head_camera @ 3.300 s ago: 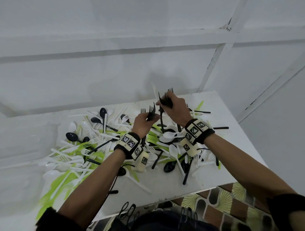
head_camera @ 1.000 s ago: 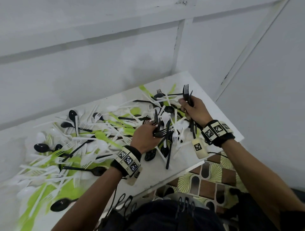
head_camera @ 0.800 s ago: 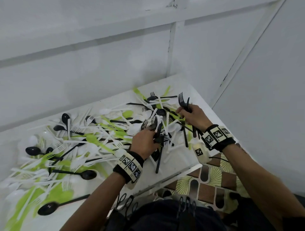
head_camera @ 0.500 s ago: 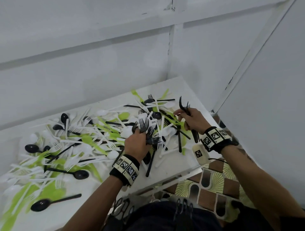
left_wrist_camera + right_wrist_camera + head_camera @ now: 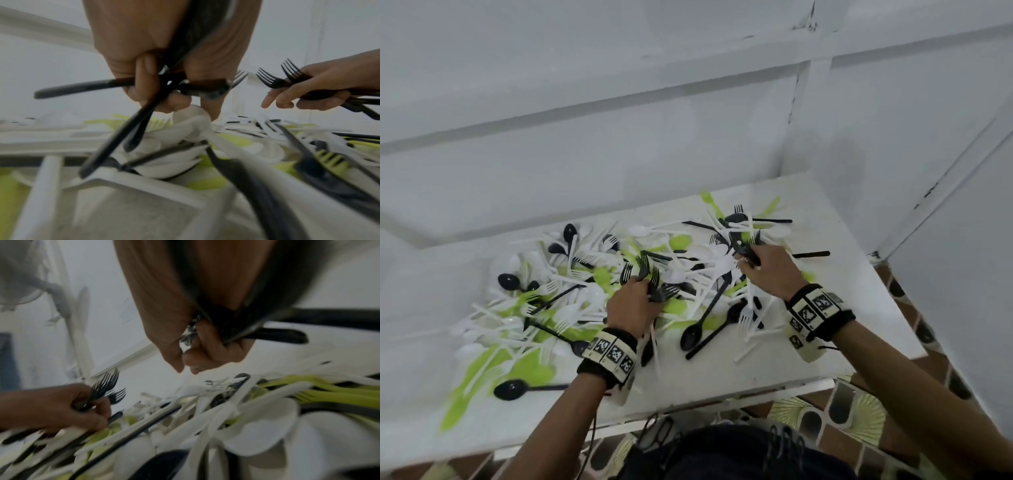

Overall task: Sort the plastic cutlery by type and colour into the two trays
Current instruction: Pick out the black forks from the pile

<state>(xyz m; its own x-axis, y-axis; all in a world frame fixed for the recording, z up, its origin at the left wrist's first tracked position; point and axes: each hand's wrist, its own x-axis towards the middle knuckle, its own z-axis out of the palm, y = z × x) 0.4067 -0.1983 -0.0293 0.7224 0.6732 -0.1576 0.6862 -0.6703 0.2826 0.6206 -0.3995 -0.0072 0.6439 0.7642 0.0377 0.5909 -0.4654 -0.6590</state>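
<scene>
Gathering black forks: left hand [image 5: 631, 305] grips a black fork bunch [image 5: 650, 277] mid-tabletop [image 5: 722, 377]; right hand [image 5: 767, 270] clutches another [image 5: 277, 78] toward the far right corner, apparently reaching for more. Next: carry them to trays, unseen here.

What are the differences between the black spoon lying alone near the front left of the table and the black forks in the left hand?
The black spoon lies flat on the table; the black forks are lifted, their prongs pointing up.
The spoon is untouched and single; the forks are several, gripped as a bunch by the left hand.
The spoon ends in a rounded bowl; the forks end in thin prongs.
Both are black plastic.
</scene>
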